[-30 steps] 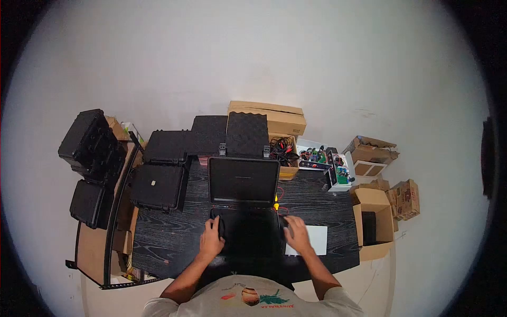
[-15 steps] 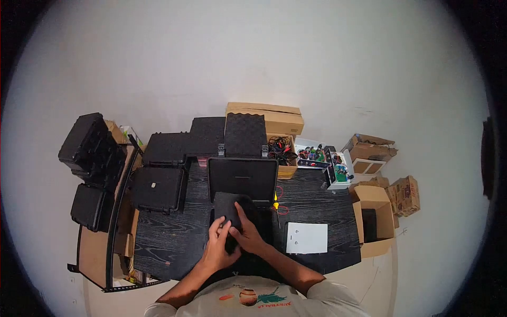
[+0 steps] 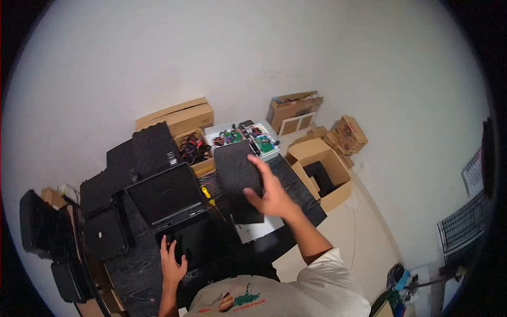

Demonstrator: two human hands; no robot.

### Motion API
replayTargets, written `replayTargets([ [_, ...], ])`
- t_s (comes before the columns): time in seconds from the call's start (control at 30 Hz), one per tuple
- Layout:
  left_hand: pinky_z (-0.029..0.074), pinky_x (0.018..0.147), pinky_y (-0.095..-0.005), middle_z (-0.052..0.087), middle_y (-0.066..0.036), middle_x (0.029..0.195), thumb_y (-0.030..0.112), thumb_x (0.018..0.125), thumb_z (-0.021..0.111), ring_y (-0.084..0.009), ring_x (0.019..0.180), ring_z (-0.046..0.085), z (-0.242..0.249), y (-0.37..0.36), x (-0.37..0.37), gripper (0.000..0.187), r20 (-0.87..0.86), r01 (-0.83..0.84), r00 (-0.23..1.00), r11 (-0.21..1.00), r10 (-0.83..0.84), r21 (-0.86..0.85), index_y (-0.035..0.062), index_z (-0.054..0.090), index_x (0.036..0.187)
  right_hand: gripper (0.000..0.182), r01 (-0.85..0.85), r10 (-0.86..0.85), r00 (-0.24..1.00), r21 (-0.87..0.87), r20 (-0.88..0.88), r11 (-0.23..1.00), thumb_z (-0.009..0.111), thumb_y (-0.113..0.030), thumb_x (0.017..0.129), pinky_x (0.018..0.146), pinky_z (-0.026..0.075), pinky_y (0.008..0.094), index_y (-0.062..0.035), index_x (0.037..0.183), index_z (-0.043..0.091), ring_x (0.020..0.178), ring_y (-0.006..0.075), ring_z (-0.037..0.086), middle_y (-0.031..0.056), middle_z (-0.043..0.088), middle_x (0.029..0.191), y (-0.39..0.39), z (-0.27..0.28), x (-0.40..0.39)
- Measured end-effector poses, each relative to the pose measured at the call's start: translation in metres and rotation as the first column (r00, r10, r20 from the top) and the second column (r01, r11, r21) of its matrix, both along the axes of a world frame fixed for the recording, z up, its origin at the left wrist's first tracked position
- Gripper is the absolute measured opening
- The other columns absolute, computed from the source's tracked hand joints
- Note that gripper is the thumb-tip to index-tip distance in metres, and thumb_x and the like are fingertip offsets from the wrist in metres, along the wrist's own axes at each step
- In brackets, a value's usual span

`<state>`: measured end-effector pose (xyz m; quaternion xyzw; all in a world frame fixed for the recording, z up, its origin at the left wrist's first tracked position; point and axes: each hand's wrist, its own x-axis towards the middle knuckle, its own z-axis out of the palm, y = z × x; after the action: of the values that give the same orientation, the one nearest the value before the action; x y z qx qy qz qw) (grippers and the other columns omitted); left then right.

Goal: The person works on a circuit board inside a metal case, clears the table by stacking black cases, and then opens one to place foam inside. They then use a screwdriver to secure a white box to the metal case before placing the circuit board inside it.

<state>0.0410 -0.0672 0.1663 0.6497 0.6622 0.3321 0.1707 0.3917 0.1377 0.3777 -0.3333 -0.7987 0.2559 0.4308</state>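
My right hand (image 3: 272,193) grips a black foam block (image 3: 237,174) by its right side, thumb over its face. The block stands lengthwise above the table, overlapping a white panel (image 3: 259,230) in this view. My left hand (image 3: 173,264) has its fingers spread at the left edge of the opened black hard case (image 3: 198,243). The raised lid (image 3: 166,193) of that case tilts back behind it. A yellow-handled screwdriver (image 3: 207,194) lies on the table between the lid and the foam block.
Sheets of black foam (image 3: 153,145) lean behind the lid. Further back are a carton of cables (image 3: 193,148) and white housings with circuit boards (image 3: 263,140). An open cardboard box (image 3: 335,185) stands beyond the table's right edge. Closed black cases (image 3: 103,232) sit at left.
My right hand has lifted the foam block up and to the right, out of both hands' grasp. My left hand has let go and opened over the case. The view has swung right.
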Motion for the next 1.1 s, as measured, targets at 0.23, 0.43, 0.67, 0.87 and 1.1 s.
replayTargets([
  [0.23,0.025,0.126,-0.0561,0.019,-0.032,0.168,0.016,0.084,0.075,-0.0513,0.154,0.023,-0.064,0.010,0.004,0.076,-0.146,-0.041,0.989,0.958,-0.001,-0.283,-0.0050,0.044,0.150,0.073,0.385,-0.407,0.801,0.141,0.439,0.912,0.067,-0.008,0.091,0.093,0.057,0.0487,-0.0258,0.157,0.041,0.114,0.0415,0.064,0.0181,0.061,0.129,0.064,-0.052,0.143],
  [0.43,0.018,0.128,-0.0574,0.014,-0.034,0.169,0.021,0.085,0.077,-0.0538,0.155,0.016,-0.109,0.013,0.001,0.086,-0.144,-0.248,0.968,0.871,0.206,-0.423,-0.0071,0.036,0.155,0.075,0.590,-0.511,0.517,0.147,0.686,0.794,0.067,-0.004,0.091,0.094,0.057,0.0483,-0.0258,0.157,0.040,0.110,0.0391,0.064,0.0150,0.061,0.128,0.114,-0.147,0.274],
  [0.67,0.025,0.127,-0.0509,0.005,-0.032,0.171,0.022,0.087,0.077,-0.0490,0.157,0.017,-0.118,0.015,0.000,0.090,-0.129,-0.329,0.943,0.795,0.307,-0.509,-0.0066,0.030,0.158,0.070,0.636,-0.504,0.389,0.171,0.771,0.753,0.057,-0.003,0.093,0.089,0.058,0.0501,-0.0286,0.157,0.043,0.108,0.0404,0.065,0.0127,0.062,0.130,0.176,-0.252,0.375],
  [0.87,0.026,0.127,-0.0511,0.010,-0.030,0.171,0.021,0.087,0.077,-0.0481,0.155,0.020,-0.127,0.024,0.000,0.090,-0.247,-0.445,0.895,0.716,0.371,-0.538,-0.0052,0.030,0.159,0.069,0.673,-0.392,0.330,0.077,0.859,0.735,0.053,-0.004,0.095,0.093,0.058,0.0499,-0.0325,0.157,0.042,0.113,0.0369,0.066,0.0116,0.063,0.128,0.201,-0.310,0.392],
  [1.1,0.025,0.127,-0.0511,0.024,-0.029,0.167,0.020,0.088,0.077,-0.0477,0.153,0.024,-0.126,0.039,0.003,0.089,-0.204,-0.553,0.820,0.651,0.534,-0.520,-0.0037,0.030,0.159,0.066,0.688,-0.239,0.457,-0.170,0.857,0.706,0.063,-0.013,0.097,0.111,0.050,0.0469,-0.0356,0.156,0.044,0.134,0.0374,0.056,0.0140,0.059,0.143,0.215,-0.366,0.394],
])
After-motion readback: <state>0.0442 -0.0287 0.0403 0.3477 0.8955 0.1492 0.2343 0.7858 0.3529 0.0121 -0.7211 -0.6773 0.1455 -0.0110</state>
